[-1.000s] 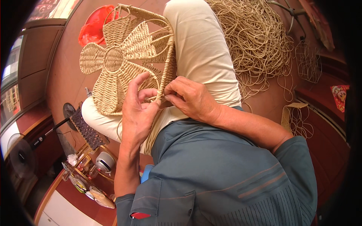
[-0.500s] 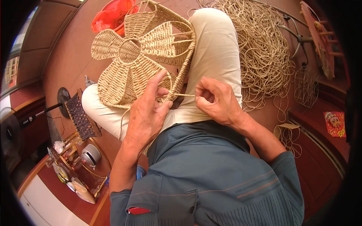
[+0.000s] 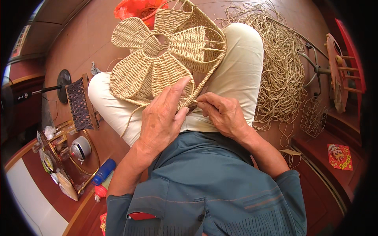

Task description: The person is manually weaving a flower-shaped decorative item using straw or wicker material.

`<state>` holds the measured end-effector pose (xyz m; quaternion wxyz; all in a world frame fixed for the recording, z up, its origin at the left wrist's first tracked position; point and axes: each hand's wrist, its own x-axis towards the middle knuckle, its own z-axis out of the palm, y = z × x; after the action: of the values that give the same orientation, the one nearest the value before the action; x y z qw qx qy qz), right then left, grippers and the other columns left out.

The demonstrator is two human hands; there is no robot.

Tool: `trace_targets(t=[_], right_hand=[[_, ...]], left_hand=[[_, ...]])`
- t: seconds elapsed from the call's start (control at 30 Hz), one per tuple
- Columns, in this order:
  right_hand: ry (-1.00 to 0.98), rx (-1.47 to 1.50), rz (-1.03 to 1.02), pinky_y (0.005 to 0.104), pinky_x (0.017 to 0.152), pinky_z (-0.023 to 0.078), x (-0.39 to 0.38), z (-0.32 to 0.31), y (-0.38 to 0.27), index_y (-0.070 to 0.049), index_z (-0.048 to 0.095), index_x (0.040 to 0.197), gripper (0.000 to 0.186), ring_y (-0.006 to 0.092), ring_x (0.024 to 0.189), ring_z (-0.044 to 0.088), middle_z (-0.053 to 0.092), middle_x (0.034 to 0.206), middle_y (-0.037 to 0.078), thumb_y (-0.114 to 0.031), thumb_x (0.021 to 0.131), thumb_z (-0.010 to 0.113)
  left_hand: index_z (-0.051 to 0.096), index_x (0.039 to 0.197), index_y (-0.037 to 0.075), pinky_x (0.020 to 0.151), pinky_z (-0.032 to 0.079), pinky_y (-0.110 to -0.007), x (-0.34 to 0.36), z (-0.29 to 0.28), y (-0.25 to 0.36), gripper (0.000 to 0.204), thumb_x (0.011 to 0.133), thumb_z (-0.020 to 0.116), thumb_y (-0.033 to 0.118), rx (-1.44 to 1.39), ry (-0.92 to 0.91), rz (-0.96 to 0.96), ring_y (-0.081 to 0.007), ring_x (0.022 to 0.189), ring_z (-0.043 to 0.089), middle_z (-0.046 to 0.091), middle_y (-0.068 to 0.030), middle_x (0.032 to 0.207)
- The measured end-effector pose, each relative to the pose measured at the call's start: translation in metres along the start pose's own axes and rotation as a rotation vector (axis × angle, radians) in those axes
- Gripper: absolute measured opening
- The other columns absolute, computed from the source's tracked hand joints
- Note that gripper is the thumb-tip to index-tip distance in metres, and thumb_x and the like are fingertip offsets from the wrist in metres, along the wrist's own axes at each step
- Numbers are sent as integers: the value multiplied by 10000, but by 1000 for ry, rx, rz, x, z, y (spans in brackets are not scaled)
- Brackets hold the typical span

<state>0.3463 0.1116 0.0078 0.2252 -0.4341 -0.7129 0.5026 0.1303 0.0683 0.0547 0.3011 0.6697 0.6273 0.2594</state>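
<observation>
A flower-shaped wicker basket point(image 3: 171, 70) of twisted straw-coloured cord rests across my lap, its petals woven around a round centre. My left hand point(image 3: 160, 120) grips the basket's near edge, fingers lying along the lowest petal and the thumb by the rim. Close beside it, my right hand point(image 3: 223, 114) pinches a short length of cord point(image 3: 193, 101) at the rim, thumb against fingers. Bare spokes point(image 3: 212, 45) show in the right petal. A loose cord point(image 3: 132, 122) trails from under my left hand over my left thigh. The fingertips of my left hand are partly hidden behind the rim.
A large heap of loose cord point(image 3: 281, 74) lies on the floor to the right, near a metal stand point(image 3: 315, 69) and a wire frame point(image 3: 314, 120). Beyond the basket sits a red plastic bag point(image 3: 136, 10). A woven-strap stool point(image 3: 80, 103) and cluttered rack point(image 3: 65, 157) stand left.
My right hand has come in toward the rim and my left hand, and the cord stretch between them is shorter. The whole view has shifted, with the basket appearing lower and farther right.
</observation>
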Motion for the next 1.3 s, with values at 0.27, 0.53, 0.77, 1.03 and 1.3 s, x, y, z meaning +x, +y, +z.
trace_targets(t=[0.27,0.53,0.77,1.03,1.3], right_hand=[[-163,151,220,301,655,533,-4,-24,-8,-12,769,1135,152,109,704,660,700,767,48,-144,1081,718],[-211,349,382,277,692,524,-7,-39,-8,3,766,1122,225,82,752,633,682,810,-1,-211,1123,698],[-124,132,48,316,863,534,-8,-27,-13,-20,770,1117,171,144,1009,647,704,1081,68,-181,1100,716],[-179,373,21,366,1066,544,-2,-22,-8,-17,764,1131,135,214,1266,676,743,1373,119,-136,1085,720],[-155,290,-26,366,1019,590,9,-11,-21,-5,765,1206,172,227,1167,744,768,1289,126,-95,1061,743]], left_hand=[[645,1476,96,960,528,-461,-2,3,-7,678,830,839,30,158,75,140,-314,1052,680,726,-109,1159],[622,1523,134,922,503,-422,-3,6,-11,708,851,834,58,115,56,127,-262,976,675,738,-34,1069],[626,1523,145,910,515,-424,0,10,-17,715,845,828,44,-49,90,99,-266,942,672,736,-44,1038],[650,1494,137,892,536,-427,2,13,-20,680,845,821,24,-82,93,123,-280,950,693,743,-60,1038],[754,1274,85,869,530,-408,-10,-2,-21,422,862,786,-3,-296,198,-66,-287,914,678,741,-81,1010]])
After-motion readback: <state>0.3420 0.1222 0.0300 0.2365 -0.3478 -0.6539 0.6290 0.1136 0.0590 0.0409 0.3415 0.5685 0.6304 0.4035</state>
